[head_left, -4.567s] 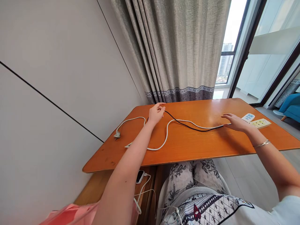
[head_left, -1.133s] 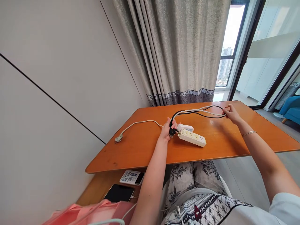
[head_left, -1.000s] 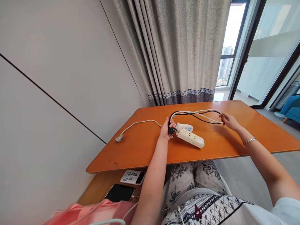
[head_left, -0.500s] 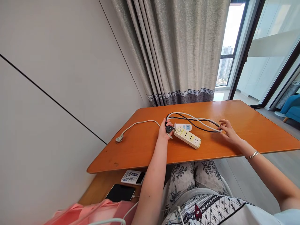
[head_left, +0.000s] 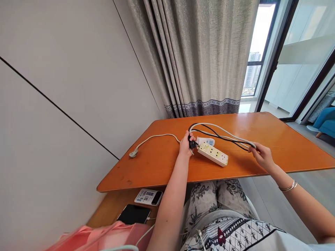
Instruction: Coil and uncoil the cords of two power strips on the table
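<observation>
My left hand [head_left: 185, 146] is closed on a black plug [head_left: 193, 143] and the cords where they meet the cream power strip [head_left: 212, 154], which lies on the orange table [head_left: 162, 164]. A smaller white strip with blue sockets [head_left: 206, 141] sits just behind it. My right hand [head_left: 262, 157] pinches the far end of a loop made of the white cord [head_left: 222, 128] and the black cord [head_left: 220, 137], stretched out to the right. The white cord's tail [head_left: 154, 137] trails left to a white plug [head_left: 133, 153].
A grey curtain [head_left: 199, 55] hangs behind the table, with a glass door [head_left: 295, 62] to its right. Under the table, a lower shelf holds a dark phone [head_left: 133, 214] and a white device with a printed label [head_left: 148, 197]. A blue chair [head_left: 326, 118] stands far right.
Both strips were pulled from the table's right end to the middle, and the cords were folded into a loop. In the last second my right hand drew the loop's end nearer and rightward.
</observation>
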The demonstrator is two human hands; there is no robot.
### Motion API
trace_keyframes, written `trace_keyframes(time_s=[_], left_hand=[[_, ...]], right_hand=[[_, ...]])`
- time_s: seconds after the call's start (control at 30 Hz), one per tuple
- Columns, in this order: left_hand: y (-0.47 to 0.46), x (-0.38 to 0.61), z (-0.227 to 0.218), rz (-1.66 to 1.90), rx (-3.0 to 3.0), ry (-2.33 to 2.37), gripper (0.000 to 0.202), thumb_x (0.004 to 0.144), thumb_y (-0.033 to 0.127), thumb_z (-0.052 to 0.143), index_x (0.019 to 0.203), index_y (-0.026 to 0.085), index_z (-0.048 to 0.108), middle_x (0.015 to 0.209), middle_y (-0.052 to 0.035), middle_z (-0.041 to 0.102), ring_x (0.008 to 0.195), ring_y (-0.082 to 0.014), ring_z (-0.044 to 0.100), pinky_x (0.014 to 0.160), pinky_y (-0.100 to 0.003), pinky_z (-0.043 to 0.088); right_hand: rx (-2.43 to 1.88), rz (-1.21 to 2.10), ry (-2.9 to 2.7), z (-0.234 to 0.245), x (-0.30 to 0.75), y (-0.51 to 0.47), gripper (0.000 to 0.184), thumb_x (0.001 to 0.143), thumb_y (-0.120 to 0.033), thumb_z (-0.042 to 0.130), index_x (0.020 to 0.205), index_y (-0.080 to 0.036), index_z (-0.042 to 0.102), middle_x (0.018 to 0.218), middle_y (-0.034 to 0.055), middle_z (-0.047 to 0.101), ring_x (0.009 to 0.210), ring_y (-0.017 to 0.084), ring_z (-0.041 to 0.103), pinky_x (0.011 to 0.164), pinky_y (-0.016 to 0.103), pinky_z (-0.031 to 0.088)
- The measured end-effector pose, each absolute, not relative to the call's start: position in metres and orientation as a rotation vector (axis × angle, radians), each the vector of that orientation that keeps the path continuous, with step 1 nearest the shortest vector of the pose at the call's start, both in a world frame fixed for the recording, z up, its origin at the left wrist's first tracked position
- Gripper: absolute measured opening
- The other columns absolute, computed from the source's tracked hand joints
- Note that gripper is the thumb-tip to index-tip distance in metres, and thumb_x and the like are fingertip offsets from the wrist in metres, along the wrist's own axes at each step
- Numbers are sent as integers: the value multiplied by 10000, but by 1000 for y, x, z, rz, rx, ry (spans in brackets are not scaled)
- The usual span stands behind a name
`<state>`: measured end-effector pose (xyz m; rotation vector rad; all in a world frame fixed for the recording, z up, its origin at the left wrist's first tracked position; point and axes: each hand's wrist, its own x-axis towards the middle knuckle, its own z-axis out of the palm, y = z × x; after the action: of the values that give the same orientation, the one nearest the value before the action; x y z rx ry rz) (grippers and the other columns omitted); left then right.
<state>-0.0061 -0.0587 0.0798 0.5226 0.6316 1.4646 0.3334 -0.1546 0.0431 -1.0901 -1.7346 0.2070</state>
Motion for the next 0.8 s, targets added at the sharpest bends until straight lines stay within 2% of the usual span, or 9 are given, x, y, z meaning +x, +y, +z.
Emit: trace_keyframes(time_s=[0.1, 0.2, 0.3, 0.4, 0.5, 0.57, 0.67, 0.7, 0.8], left_hand=[[-61, -2, 80, 1516, 616, 668, 393, 886, 456, 679, 669, 198, 478, 480, 91, 367, 473, -66, 460, 659, -189, 504], [-64, 4, 80, 1545, 753, 725, 434, 821, 533, 725, 662, 199, 498, 481, 92, 373, 484, -74, 463, 716, -227, 521], [-69, 10, 80, 1549, 930, 784, 478, 776, 621, 726, 667, 196, 536, 487, 86, 391, 493, -78, 464, 734, -250, 521], [-75, 17, 83, 1536, 1115, 826, 545, 741, 719, 686, 667, 195, 558, 486, 77, 387, 515, -92, 476, 671, -252, 498], [-83, 23, 88, 1456, 1286, 816, 626, 683, 812, 645, 694, 190, 585, 482, 72, 380, 536, -109, 493, 600, -247, 455], [-89, 26, 91, 1364, 1381, 803, 676, 665, 852, 612, 723, 179, 612, 485, 67, 385, 542, -118, 503, 575, -249, 437], [-94, 30, 91, 1229, 1444, 767, 744, 664, 901, 542, 738, 168, 642, 486, 49, 400, 544, -132, 507, 551, -261, 428], [-94, 32, 89, 1187, 1435, 742, 775, 655, 929, 503, 725, 169, 644, 486, 38, 414, 543, -139, 504, 543, -269, 429], [-92, 35, 85, 1093, 1366, 661, 915, 575, 1034, 311, 655, 177, 623, 479, -2, 445, 520, -167, 492, 511, -308, 432]], right_hand=[[-1124, -235, -2129, 52, 327, -170, 346, 1000, -271, 433, 1249, -202, 663, 713, 43, 712, 634, 158, 656, 607, 268, 461], [-1223, -537, -2340, 63, 313, -179, 364, 996, -195, 442, 1297, -173, 645, 749, 59, 741, 680, 160, 684, 614, 261, 433], [-1266, -613, -2583, 78, 292, -189, 347, 946, -116, 508, 1262, -142, 649, 752, 62, 747, 652, 161, 684, 560, 269, 386], [-1239, -493, -2867, 104, 268, -204, 312, 889, -47, 550, 1169, -127, 663, 768, 70, 748, 595, 168, 667, 502, 292, 324], [-1140, -248, -3030, 142, 249, -215, 158, 910, -88, 568, 1024, -132, 668, 746, 80, 726, 600, 173, 653, 516, 284, 323], [-896, 140, -3094, 170, 239, -211, 93, 940, -205, 603, 984, -143, 656, 780, 73, 714, 636, 161, 639, 548, 267, 359], [-447, 1139, -2955, 199, 226, -188, 196, 999, -300, 523, 942, -153, 638, 682, -1, 635, 612, 111, 587, 581, 230, 410], [-379, 1368, -2803, 204, 222, -177, 229, 999, -346, 525, 947, -150, 632, 656, -19, 606, 600, 103, 563, 578, 224, 413], [-385, 1665, -2269, 202, 210, -142, 340, 908, -489, 648, 854, -157, 600, 611, -54, 537, 574, 85, 497, 581, 216, 428]])
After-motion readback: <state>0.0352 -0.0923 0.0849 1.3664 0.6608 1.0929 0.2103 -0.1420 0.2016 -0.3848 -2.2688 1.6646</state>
